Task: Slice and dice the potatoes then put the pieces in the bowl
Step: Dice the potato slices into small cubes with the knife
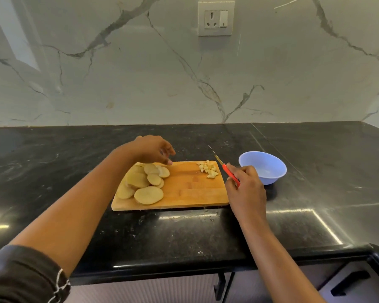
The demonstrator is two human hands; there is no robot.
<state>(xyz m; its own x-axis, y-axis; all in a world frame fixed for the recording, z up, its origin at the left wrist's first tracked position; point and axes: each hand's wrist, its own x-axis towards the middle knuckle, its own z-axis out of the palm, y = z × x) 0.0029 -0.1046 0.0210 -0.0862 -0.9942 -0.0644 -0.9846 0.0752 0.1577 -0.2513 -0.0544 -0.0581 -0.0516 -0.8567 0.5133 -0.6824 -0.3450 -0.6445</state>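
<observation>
Black polished stone counter [315, 171] runs under a white, grey-veined marble wall [140, 73] with a socket plate [216, 18] high on it. On this counter the right hand [245, 189] is curled round the red handle of a thin knife [224, 168], whose blade points up and away from the fist, past the far right corner of a wooden cutting board [190, 191]. Just left of that grip, on the same corner of the board, lies a small heap of diced potato [208, 169]. Just right of the grip, beyond the knuckles, a pale blue bowl [269, 180] stands on the counter (a whitish patch on its inner floor may be glare or a scrap of potato; I cannot tell which). Farther left, well apart from the knife, a pile of round potato slices [144, 182] overlaps on the board's left half. The left hand [153, 150] hangs over the far end of that pile, fingers loosely bent and pointing down, one fingertip touching the board's far edge beside the slices; it has hold of nothing that shows. A dark sleeve [20, 276] is bunched on the left forearm.
</observation>
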